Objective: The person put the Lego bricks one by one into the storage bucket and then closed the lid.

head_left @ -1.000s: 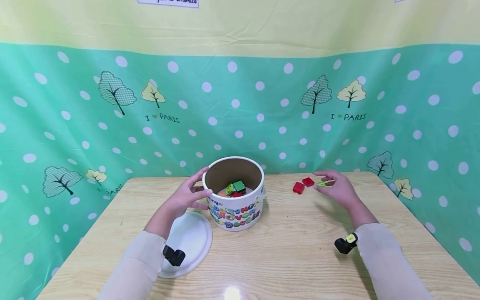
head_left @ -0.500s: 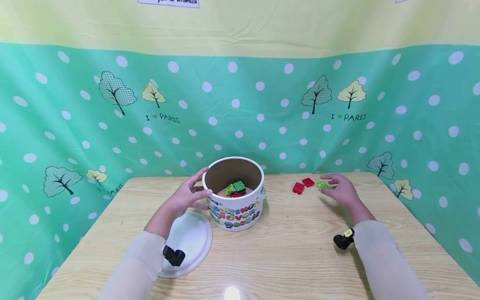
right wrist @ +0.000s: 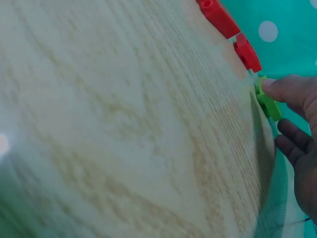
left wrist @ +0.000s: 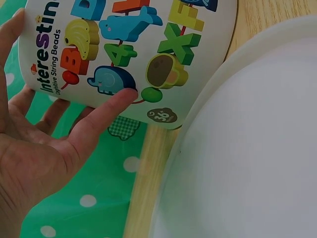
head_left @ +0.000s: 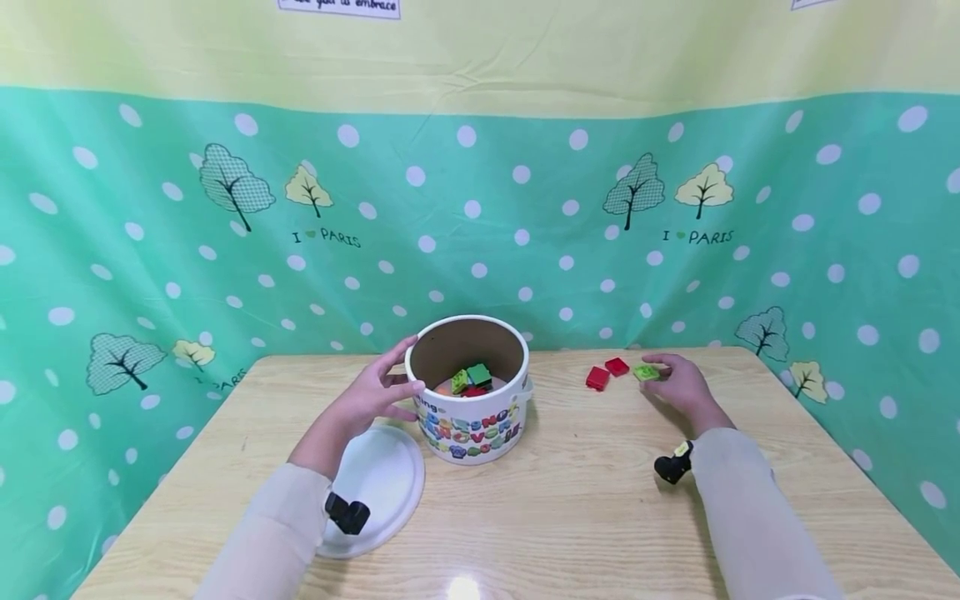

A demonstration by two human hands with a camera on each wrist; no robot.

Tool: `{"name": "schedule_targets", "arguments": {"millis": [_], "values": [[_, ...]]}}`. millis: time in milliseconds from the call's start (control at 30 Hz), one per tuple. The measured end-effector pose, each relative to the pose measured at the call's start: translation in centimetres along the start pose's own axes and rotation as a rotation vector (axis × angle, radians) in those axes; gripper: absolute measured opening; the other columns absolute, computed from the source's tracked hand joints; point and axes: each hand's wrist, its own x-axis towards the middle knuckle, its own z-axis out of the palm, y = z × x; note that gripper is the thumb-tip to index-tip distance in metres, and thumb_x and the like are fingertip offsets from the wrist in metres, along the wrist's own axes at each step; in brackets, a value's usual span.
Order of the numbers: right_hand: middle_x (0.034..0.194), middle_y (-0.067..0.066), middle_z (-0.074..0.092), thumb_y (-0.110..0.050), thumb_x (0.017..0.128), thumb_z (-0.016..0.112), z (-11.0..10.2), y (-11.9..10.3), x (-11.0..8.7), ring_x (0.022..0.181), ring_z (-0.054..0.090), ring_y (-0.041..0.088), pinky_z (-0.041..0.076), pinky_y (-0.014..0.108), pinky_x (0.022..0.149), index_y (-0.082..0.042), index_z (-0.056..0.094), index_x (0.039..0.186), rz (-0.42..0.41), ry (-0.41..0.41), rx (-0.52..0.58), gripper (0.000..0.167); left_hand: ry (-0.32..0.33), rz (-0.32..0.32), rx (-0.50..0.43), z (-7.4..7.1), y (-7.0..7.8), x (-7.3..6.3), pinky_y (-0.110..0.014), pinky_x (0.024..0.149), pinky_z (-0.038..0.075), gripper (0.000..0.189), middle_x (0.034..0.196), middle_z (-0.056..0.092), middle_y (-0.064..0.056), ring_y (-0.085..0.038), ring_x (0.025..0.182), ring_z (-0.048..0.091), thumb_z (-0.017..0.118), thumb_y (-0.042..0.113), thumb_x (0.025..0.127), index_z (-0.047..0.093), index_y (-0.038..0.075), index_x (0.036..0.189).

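Observation:
A white round tub (head_left: 468, 429) with printed coloured letters stands near the table's middle, its top uncovered. Several green and red toy building blocks (head_left: 478, 375) lie inside. My left hand (head_left: 371, 392) rests against the tub's left side with fingers spread; in the left wrist view its straight thumb touches the printed front. At the right, my right hand (head_left: 686, 387) pinches a light green toy building block (head_left: 646, 372) at the table's far edge. The right wrist view shows the thumb on the green block (right wrist: 268, 101). Two red blocks (head_left: 597, 377) lie just left of it.
A white round lid (head_left: 378, 475) lies flat on the wooden table (head_left: 525, 525), partly under my left forearm. Behind the table hangs a green dotted cloth (head_left: 480, 225). A small black camera sits on each wrist.
My right hand shifts slightly, its forearm swinging a little to the left, and the green block shows more fully at its fingertips. My left hand and the tub stay in place.

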Motion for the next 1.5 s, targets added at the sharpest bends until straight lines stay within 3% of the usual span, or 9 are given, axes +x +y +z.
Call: {"name": "schedule_targets", "arguments": {"millis": [233, 400, 1067, 1500], "values": [[0.134, 0.032, 0.047, -0.008, 0.089, 0.068, 0.3, 0.3, 0.2, 0.121, 0.045, 0.048, 0.037, 0.06, 0.104, 0.003, 0.052, 0.136, -0.061, -0.028, -0.07, 0.051, 0.008, 0.003, 0.01, -0.1, 0.1, -0.2, -0.053, 0.078, 0.058, 0.083, 0.156, 0.02, -0.009, -0.046, 0.135, 0.033, 0.074, 0.027, 0.088, 0.024, 0.038, 0.154], [0.134, 0.032, 0.049, -0.007, 0.089, 0.067, 0.5, 0.4, 0.4, 0.122, 0.045, 0.049, 0.037, 0.059, 0.105, 0.005, 0.056, 0.13, -0.11, -0.005, -0.124, 0.044, 0.002, 0.01, 0.009, -0.1, 0.2, 0.0, -0.053, 0.078, 0.058, 0.083, 0.157, 0.019, -0.01, -0.046, 0.135, 0.033, 0.074, 0.027, 0.089, 0.023, 0.037, 0.154], [0.129, 0.029, 0.053, -0.005, 0.086, 0.071, 0.2, 1.2, -1.3, 0.114, 0.05, 0.044, 0.044, 0.057, 0.097, 0.005, 0.06, 0.126, -0.106, 0.049, -0.064, 0.043, 0.006, 0.003, -0.004, 0.1, 0.0, 0.0, -0.054, 0.079, 0.058, 0.083, 0.157, 0.019, -0.01, -0.045, 0.137, 0.032, 0.074, 0.027, 0.088, 0.025, 0.038, 0.154], [0.123, 0.025, 0.059, -0.003, 0.082, 0.073, 0.2, 0.0, -2.7, 0.1, 0.058, 0.035, 0.053, 0.041, 0.083, 0.003, 0.063, 0.123, -0.162, 0.053, -0.047, 0.042, 0.003, -0.004, -0.009, 0.0, -0.1, -0.1, -0.054, 0.079, 0.057, 0.084, 0.157, 0.016, -0.013, -0.047, 0.137, 0.029, 0.074, 0.026, 0.089, 0.023, 0.035, 0.155]]}}
